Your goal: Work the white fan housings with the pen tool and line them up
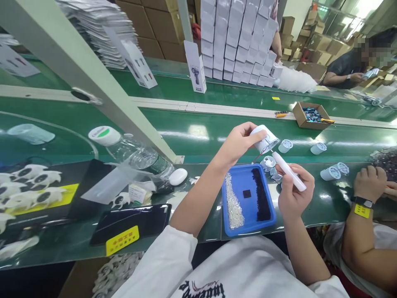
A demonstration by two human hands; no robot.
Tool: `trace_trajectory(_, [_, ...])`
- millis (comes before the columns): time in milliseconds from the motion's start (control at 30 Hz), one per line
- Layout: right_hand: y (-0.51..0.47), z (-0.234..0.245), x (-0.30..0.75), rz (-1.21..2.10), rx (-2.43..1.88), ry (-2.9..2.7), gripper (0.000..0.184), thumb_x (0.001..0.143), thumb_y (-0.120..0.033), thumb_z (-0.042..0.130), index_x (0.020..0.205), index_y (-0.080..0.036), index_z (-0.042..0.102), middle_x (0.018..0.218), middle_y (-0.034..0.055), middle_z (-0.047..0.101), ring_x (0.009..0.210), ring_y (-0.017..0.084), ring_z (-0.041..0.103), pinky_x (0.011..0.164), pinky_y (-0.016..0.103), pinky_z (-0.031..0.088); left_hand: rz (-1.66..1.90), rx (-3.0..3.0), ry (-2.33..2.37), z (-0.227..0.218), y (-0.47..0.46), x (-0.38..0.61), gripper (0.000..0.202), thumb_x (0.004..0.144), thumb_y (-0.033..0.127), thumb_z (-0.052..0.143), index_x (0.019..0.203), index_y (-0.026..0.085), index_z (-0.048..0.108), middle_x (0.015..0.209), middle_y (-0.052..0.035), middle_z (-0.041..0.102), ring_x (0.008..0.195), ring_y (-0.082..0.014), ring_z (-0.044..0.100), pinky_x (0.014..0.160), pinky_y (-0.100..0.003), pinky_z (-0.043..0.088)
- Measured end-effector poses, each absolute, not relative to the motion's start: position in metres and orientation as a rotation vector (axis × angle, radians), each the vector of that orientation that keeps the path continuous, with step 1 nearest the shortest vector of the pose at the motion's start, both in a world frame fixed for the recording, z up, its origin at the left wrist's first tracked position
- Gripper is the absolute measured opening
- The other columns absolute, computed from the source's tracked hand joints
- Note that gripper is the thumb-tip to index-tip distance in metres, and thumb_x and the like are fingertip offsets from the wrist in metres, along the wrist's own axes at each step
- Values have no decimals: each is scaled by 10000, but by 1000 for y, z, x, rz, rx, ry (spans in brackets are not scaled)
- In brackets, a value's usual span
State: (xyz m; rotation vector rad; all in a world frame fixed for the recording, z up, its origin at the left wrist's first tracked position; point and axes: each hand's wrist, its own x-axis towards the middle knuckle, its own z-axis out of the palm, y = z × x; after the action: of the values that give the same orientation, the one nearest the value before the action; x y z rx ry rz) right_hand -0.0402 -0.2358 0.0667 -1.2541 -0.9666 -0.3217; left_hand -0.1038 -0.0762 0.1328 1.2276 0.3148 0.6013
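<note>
My left hand [240, 142] grips a white cylindrical housing [261, 135] from above, its open end tilted down to the right. My right hand [296, 192] is wrapped round a white pen-shaped electric screwdriver [288, 170]. Its thin metal tip points up at the housing's open end; whether it touches a screw there I cannot tell. A thin red wire hangs below the housing. Under my hands lies a blue tray [250, 229] with a strip of small whitish pieces [234, 207] on the left, dark small parts [262, 196] on the right and a black square [247, 193] between.
Several similar housings [285, 145] stand beyond the tray and to its right. A co-worker's hand [370, 182] is at the right. Left of me are a plastic bottle [145, 159], a black tablet-like slab [136, 225] and a slanted metal post [124, 103]. A cardboard box [299, 116] stands further back.
</note>
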Motion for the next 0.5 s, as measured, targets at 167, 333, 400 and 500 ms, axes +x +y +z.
trace_trajectory(167, [-238, 65, -41, -293, -1255, -927, 138, 904, -244, 627, 1032, -226, 578, 1000, 34, 647, 831, 184, 730, 782, 407, 614, 585, 1265, 291, 130, -77, -105, 167, 808, 209, 656, 724, 151, 525, 682, 41, 573, 622, -71, 546, 640, -229, 471])
trace_trajectory(333, [-238, 65, -36, -307, -1305, -909, 170, 892, -324, 637, 1001, -216, 564, 992, 52, 668, 776, 194, 726, 741, 408, 598, 544, 1361, 332, 131, -77, -99, 194, 829, 234, 640, 720, 165, 495, 693, 45, 535, 638, -76, 506, 636, -235, 426])
trace_trajectory(400, [-243, 63, -35, -339, -1389, -846, 254, 860, -411, 664, 962, -198, 570, 878, 39, 668, 658, 180, 688, 655, 374, 571, 609, 1428, 370, 136, -88, -99, 214, 823, 209, 651, 697, 175, 481, 683, 47, 505, 630, -80, 467, 631, -243, 407])
trace_trajectory(500, [-260, 58, -31, -259, -1712, -738, 343, 838, -496, 668, 935, -168, 637, 651, 1, 584, 508, 144, 553, 532, 313, 472, 889, 1525, 447, 139, -113, -95, 294, 794, 145, 687, 626, 194, 450, 695, 34, 500, 680, -95, 477, 688, -251, 429])
